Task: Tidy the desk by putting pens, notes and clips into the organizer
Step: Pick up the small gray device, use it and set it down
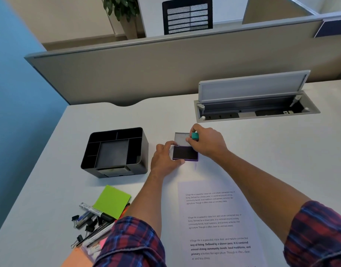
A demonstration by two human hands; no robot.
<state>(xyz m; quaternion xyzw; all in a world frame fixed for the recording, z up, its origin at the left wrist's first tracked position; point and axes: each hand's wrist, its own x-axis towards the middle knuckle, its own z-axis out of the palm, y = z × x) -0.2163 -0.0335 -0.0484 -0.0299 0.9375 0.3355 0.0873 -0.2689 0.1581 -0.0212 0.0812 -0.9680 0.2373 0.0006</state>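
Note:
A black organizer [142,151] with several empty compartments stands on the white desk. To its right lies an open purple ink pad [185,153] with its grey lid [180,137] flipped back. My left hand [165,158] steadies the pad's left edge. My right hand [206,143] hovers over the lid, shut on a small teal stamp [194,136]. Near the front left lie green sticky notes [112,201], pens and markers [94,218], black binder clips [83,228] and pink and orange notes [77,257].
A printed sheet of paper [216,224] lies at the front, between my forearms. An open cable tray with a raised lid [250,105] is set into the desk at the back right. A grey partition [165,70] bounds the desk's far edge.

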